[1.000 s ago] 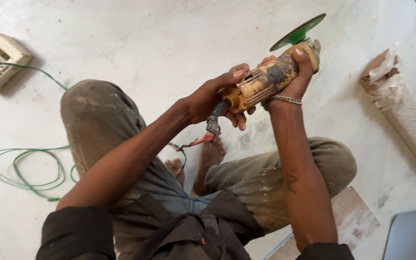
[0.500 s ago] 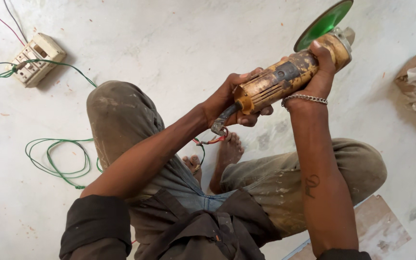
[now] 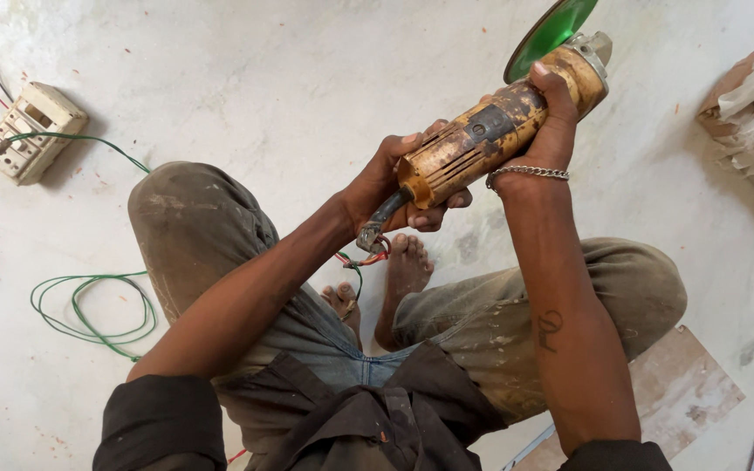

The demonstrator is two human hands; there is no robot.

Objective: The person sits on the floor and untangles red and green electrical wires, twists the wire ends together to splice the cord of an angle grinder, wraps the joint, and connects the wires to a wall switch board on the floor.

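A worn yellow angle grinder with a green disc is held up over my lap. My left hand grips its rear end where the cable comes out. My right hand, with a chain bracelet on the wrist, wraps the body near the head, thumb up by the disc guard. Red and green wires hang from the tool's tail above my bare feet. I squat on a pale floor.
A beige socket box lies at the left with a green wire running to a coil on the floor. A wrapped bundle lies at the right edge. A tile piece sits by my right knee.
The view has shifted so the socket box and wire coil moved right and into frame. The grinder has risen toward the top right; both hands keep their grip.
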